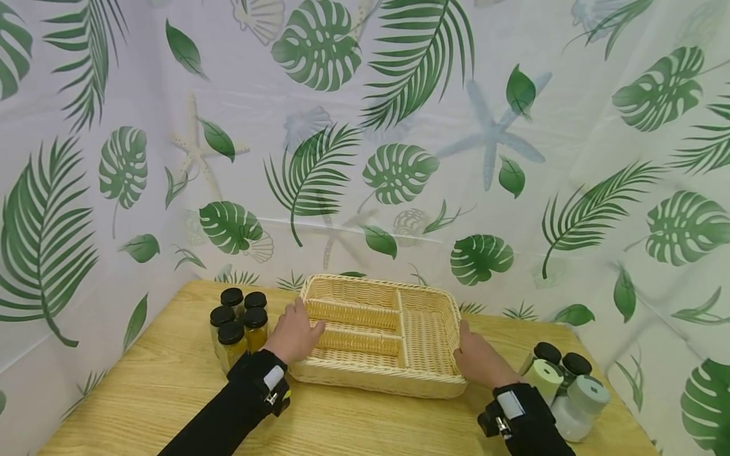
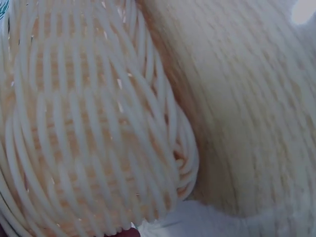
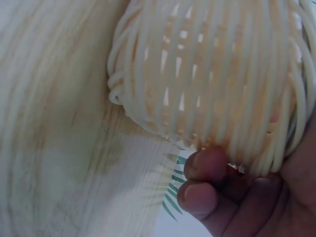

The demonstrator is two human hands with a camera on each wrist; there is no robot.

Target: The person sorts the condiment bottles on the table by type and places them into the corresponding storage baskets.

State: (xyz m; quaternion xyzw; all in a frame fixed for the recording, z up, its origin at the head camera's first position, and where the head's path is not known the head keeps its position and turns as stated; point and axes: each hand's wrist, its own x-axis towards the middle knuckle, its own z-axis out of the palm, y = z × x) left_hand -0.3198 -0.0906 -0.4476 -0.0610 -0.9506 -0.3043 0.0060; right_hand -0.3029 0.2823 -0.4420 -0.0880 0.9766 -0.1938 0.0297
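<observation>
A cream woven basket (image 1: 376, 380) with dividers making several compartments stands on the wooden table, nothing inside it. My left hand (image 1: 293, 334) grips its left end, thumb over the rim. At the opposite end, my right hand (image 1: 481, 358) holds the side. In the right wrist view the curled fingers (image 3: 200, 197) show at the woven end wall. The left wrist view is mostly filled by the basket's side (image 2: 94, 113), and the left fingers are nearly all hidden there.
Several black-lidded jars (image 1: 231, 334) with yellowish contents stand close left of my left hand. Right of my right wrist are black-lidded jars (image 1: 576, 364), a pale green-capped container (image 1: 544, 379) and a white bottle (image 1: 576, 411). A leaf-printed cloth (image 1: 399, 240) hangs behind the table (image 1: 353, 427).
</observation>
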